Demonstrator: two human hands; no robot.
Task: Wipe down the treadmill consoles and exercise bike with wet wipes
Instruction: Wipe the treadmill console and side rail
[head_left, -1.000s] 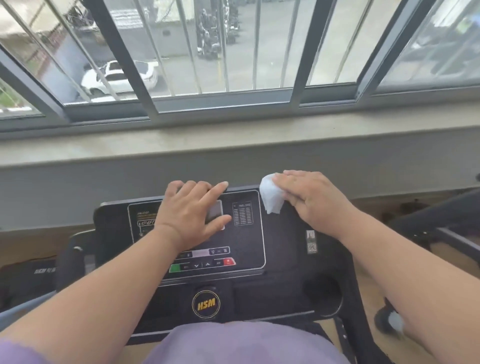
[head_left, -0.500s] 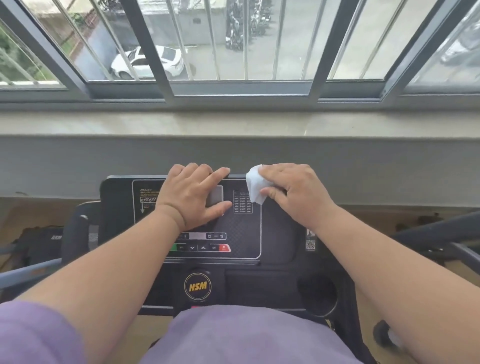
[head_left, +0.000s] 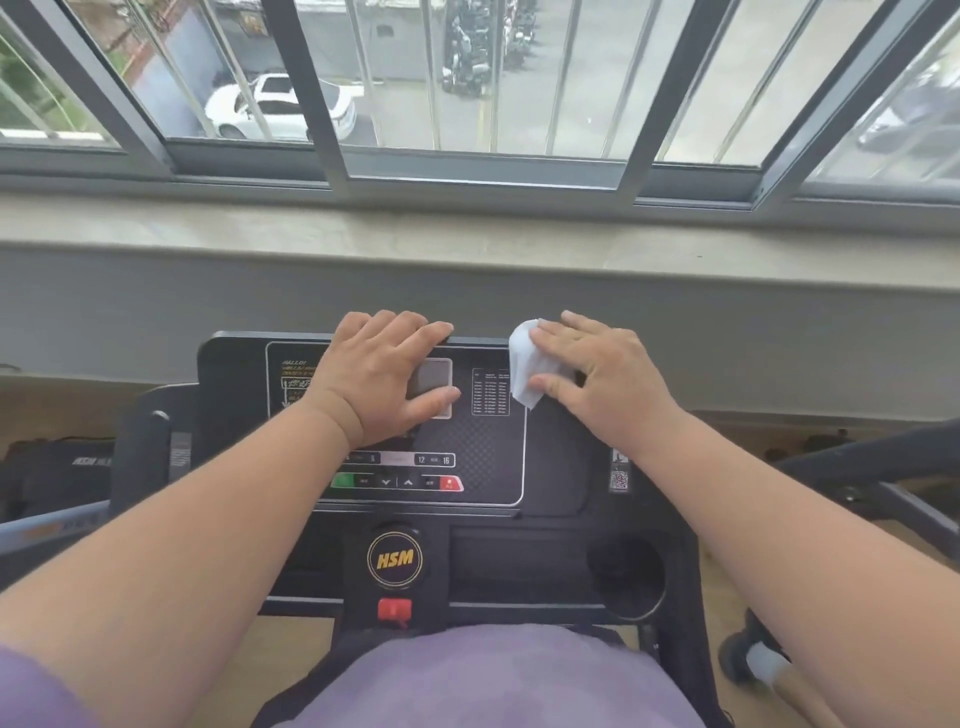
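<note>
White wet wipe (head_left: 529, 366), crumpled, pressed flat against the upper edge of the black treadmill console (head_left: 561, 467) by the right hand (head_left: 602, 387); the fingers are spread over the wipe and the thumb pins its lower corner, so the hand is closed loosely upon it. Immediately left of the wipe lies a small printed table (head_left: 490, 392) on the panel. Further left, the left hand (head_left: 387, 382) rests palm down and open on the console, holding nothing, its fingertips at the top edge and its thumb across a grey display window (head_left: 435, 378). Toward the person from both hands runs a row of buttons, green (head_left: 343, 480) at left and red (head_left: 451, 483) at right, then a round HSM badge (head_left: 395, 559) and a cup recess (head_left: 626, 577). Beyond the hands stand a grey sill (head_left: 467, 239) and barred window (head_left: 467, 78).
</note>
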